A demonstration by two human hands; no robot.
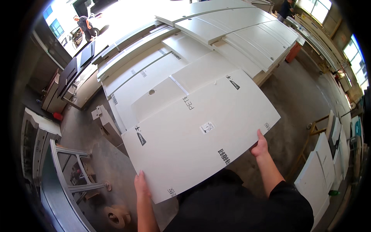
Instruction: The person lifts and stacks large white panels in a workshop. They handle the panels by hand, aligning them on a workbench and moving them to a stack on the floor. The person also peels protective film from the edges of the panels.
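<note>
Two bare hands grip one white panel (189, 147) ahead of the torso: left hand (142, 185) on its left short edge, right hand (260, 147) farther forward, its long axis slanting up-right, stacked panels (205, 71) beyond.

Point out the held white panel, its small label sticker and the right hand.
White panel (191, 142): head view, unprinted face near middle.
Label sticker (207, 127): head view, centre.
Right hand (261, 146): head view, middle.

Black short-sleeved top (239, 205), its right sleeve (293, 203) ending well behind the bare right hand (261, 147); the left hand (142, 185) is bare too
</note>
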